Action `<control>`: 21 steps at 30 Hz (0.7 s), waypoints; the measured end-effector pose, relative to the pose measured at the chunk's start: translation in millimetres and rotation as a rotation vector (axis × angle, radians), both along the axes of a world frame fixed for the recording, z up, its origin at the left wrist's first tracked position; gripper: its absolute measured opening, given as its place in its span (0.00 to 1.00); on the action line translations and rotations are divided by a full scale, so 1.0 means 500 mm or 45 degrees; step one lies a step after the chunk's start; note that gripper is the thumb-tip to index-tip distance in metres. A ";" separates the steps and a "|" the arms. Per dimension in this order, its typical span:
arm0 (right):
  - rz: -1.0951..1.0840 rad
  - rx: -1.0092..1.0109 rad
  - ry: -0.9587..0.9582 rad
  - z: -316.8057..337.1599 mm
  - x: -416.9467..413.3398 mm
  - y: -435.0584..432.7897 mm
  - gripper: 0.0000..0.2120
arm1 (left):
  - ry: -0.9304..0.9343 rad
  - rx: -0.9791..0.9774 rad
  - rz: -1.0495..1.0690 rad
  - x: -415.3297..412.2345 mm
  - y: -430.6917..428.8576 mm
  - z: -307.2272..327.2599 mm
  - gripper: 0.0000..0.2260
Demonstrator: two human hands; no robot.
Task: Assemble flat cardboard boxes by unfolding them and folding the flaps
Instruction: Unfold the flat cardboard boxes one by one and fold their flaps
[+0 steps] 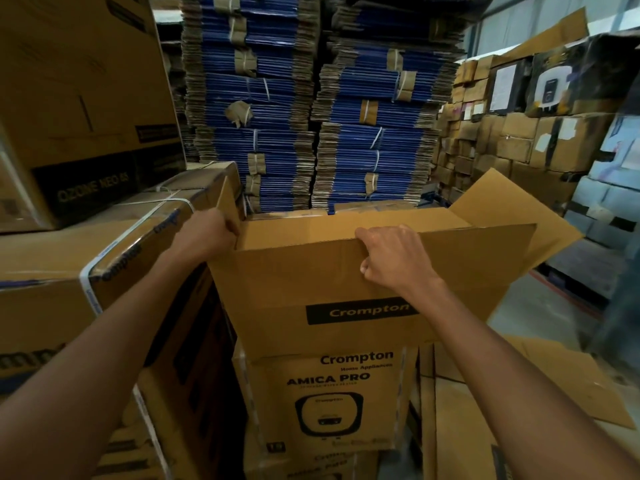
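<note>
A brown cardboard box [311, 282] printed "Crompton" stands opened out in front of me, with its top flaps up. My left hand [207, 233] grips the box's upper left corner, fingers curled round the edge of the left flap [228, 199]. My right hand [394, 258] holds the top edge of the near flap, fingers hooked over it and thumb on the outer face. The right flap [512, 209] sticks out to the right. The far flap lies behind the near one, mostly hidden.
The box sits on a stack of "Amica Pro" cartons [329, 400]. Strapped cartons [86, 271] are piled at the left. Tall bundles of flat blue-edged boxes [311, 116] stand behind. Small cartons [519, 140] fill shelves at the right. Flat cardboard [561, 382] lies on the floor.
</note>
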State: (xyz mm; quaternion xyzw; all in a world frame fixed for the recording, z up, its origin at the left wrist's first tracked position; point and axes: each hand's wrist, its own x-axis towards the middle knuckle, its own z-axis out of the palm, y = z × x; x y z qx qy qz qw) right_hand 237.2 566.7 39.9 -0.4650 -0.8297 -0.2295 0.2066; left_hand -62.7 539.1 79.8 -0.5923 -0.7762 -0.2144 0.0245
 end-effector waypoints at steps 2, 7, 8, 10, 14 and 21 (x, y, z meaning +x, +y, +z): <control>-0.037 -0.039 -0.035 0.006 -0.008 -0.002 0.11 | -0.155 0.109 0.014 -0.009 -0.011 -0.022 0.08; 0.005 -0.295 -0.100 0.035 -0.001 -0.009 0.18 | -0.116 0.120 -0.014 0.008 -0.019 -0.028 0.14; 0.027 -0.439 -0.047 0.046 0.003 -0.007 0.22 | -0.045 0.065 0.008 0.012 -0.017 -0.028 0.15; 0.092 -0.749 0.087 0.078 0.012 0.002 0.31 | 0.053 -0.018 0.032 0.015 -0.014 -0.031 0.16; 0.166 -1.098 0.333 0.127 0.023 0.044 0.28 | 0.102 -0.121 -0.006 0.025 -0.026 -0.032 0.19; -0.446 -1.462 -0.230 0.074 -0.001 0.156 0.17 | 0.074 -0.089 -0.065 0.028 -0.054 -0.045 0.24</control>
